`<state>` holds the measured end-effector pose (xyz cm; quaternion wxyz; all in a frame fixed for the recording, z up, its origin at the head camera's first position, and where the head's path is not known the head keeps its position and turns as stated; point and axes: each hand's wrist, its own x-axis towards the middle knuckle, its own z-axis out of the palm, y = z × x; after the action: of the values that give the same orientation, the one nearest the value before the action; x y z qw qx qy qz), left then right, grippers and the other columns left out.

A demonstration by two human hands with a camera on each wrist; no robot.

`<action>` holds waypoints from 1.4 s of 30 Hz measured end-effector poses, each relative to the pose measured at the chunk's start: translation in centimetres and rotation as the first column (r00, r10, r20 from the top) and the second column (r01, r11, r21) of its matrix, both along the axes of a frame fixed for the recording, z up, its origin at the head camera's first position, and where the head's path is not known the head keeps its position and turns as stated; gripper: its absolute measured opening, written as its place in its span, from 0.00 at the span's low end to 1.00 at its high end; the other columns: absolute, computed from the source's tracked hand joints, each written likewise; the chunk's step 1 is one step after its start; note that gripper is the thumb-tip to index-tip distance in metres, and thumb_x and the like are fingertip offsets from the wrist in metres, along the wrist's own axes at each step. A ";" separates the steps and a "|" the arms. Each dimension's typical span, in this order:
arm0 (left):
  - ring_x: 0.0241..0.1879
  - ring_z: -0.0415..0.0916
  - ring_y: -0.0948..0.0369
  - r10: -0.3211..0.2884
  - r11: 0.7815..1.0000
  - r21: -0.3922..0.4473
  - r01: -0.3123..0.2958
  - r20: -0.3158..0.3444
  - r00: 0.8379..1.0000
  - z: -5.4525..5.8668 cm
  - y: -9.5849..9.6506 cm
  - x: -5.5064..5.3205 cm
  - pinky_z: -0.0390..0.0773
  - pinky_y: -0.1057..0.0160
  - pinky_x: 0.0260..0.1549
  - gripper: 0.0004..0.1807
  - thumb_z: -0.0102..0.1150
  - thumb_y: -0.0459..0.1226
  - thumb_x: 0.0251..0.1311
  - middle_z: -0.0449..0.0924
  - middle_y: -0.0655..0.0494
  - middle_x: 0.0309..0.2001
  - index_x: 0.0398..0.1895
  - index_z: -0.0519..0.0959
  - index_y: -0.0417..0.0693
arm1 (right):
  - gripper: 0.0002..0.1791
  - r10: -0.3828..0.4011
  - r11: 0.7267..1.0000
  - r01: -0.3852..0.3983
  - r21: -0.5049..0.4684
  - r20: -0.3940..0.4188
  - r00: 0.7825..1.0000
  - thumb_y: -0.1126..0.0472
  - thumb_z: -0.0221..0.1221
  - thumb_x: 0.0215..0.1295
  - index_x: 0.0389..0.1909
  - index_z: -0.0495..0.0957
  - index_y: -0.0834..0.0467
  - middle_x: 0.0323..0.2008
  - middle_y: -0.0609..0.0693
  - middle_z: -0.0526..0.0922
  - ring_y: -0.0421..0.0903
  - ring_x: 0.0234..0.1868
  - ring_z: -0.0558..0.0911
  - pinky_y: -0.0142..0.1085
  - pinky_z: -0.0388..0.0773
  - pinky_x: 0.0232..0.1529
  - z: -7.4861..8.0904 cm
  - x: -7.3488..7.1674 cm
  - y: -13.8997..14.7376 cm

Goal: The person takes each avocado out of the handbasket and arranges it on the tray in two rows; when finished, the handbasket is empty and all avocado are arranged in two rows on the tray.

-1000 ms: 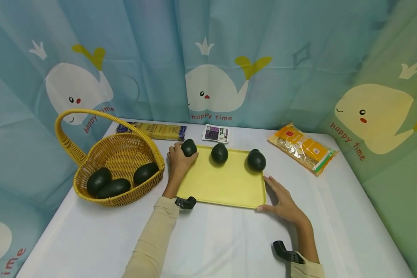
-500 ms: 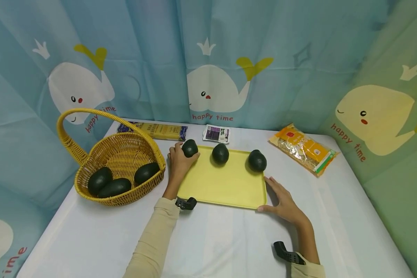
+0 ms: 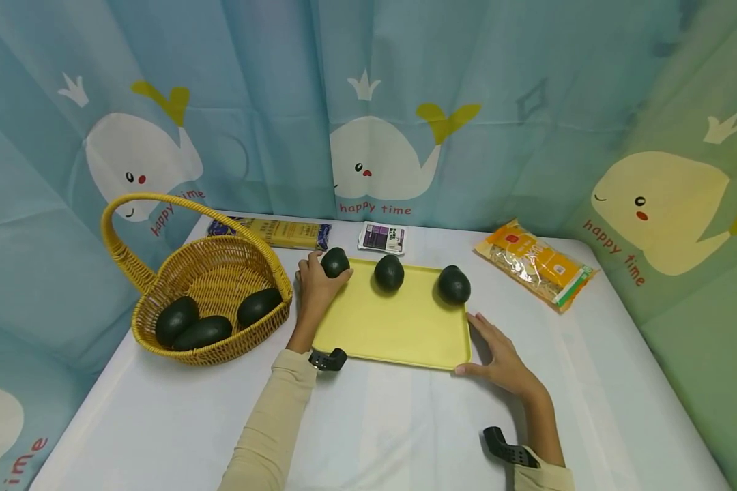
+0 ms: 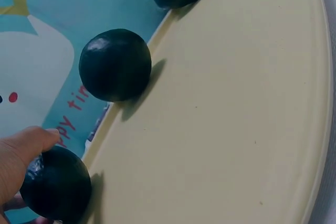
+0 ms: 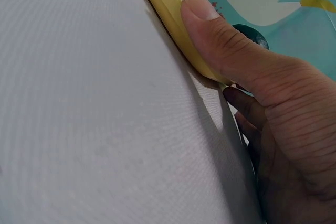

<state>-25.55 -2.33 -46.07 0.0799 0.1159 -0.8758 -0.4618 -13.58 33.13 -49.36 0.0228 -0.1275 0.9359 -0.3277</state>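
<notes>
My left hand (image 3: 319,283) grips a dark green avocado (image 3: 335,262) at the far left corner of the yellow tray (image 3: 393,331). In the left wrist view the thumb lies over the top of that avocado (image 4: 58,184); the other fingers are mostly hidden behind it. Two more avocados rest along the tray's far side, one in the middle (image 3: 389,273) and one at the right corner (image 3: 453,284). Spread around the tray's near right corner, my right hand (image 3: 500,358) has its thumb at the front rim and its fingertips at the right side.
Left of the tray stands a yellow wicker basket (image 3: 211,273) with a tall handle and three avocados inside. Behind lie a long yellow packet (image 3: 282,233) and a small white-and-purple packet (image 3: 382,237). An orange bag (image 3: 537,262) lies at the far right, before a curtain (image 3: 516,164).
</notes>
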 end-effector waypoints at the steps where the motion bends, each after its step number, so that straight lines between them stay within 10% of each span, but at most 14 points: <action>1: 0.61 0.62 0.43 -0.001 1.000 0.002 0.001 -0.003 1.000 0.0 0.0 0.0 0.67 0.43 0.57 0.45 0.71 0.54 0.49 0.63 0.38 0.61 0.68 0.64 0.49 | 0.61 0.001 1.000 -0.001 -0.001 -0.003 1.000 0.47 0.76 0.43 0.76 0.52 0.56 0.75 0.66 0.52 0.69 0.74 0.50 0.70 0.47 0.66 0.0 0.0 0.0; 13: 0.61 0.60 0.41 -0.005 1.000 -0.010 0.004 -0.043 0.999 0.8 0.1 0.1 0.63 0.40 0.58 0.44 0.72 0.53 0.50 0.61 0.38 0.64 0.69 0.64 0.50 | 0.61 0.013 1.000 -0.013 -0.009 -0.011 1.000 0.47 0.76 0.43 0.76 0.52 0.56 0.75 0.66 0.52 0.69 0.74 0.50 0.70 0.47 0.65 0.0 0.1 0.2; 29: 0.60 0.61 0.46 -0.176 0.983 0.027 0.183 -0.179 0.968 5.7 0.5 1.9 0.67 0.43 0.59 0.40 0.69 0.52 0.54 0.64 0.41 0.59 0.68 0.65 0.52 | 0.61 0.014 1.000 -0.014 -0.006 -0.018 1.000 0.47 0.76 0.43 0.76 0.52 0.55 0.75 0.66 0.52 0.69 0.74 0.50 0.71 0.48 0.64 -0.1 0.0 0.2; 35: 0.59 0.66 0.46 -0.445 0.892 -0.026 0.451 -0.221 0.868 7.5 -0.4 3.6 0.71 0.44 0.57 0.32 0.65 0.46 0.61 0.65 0.42 0.58 0.67 0.68 0.49 | 0.61 0.016 1.000 -0.016 0.000 -0.018 1.000 0.47 0.76 0.44 0.77 0.52 0.55 0.75 0.66 0.52 0.69 0.74 0.50 0.71 0.48 0.64 -0.1 -0.1 0.2; 42: 0.53 0.76 0.52 -0.780 0.623 -0.045 0.781 -0.121 0.614 9.6 -2.7 5.7 0.77 0.51 0.52 0.34 0.62 0.44 0.64 0.75 0.50 0.53 0.71 0.62 0.52 | 0.61 0.017 1.000 -0.017 0.006 -0.013 1.000 0.47 0.76 0.44 0.77 0.52 0.55 0.75 0.66 0.51 0.69 0.74 0.50 0.71 0.48 0.64 -0.1 -0.2 0.3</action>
<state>-19.88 -5.06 -36.45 -0.0732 -0.3055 -0.8290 -0.4626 -13.75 33.41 -49.44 0.0197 -0.1374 0.9359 -0.3238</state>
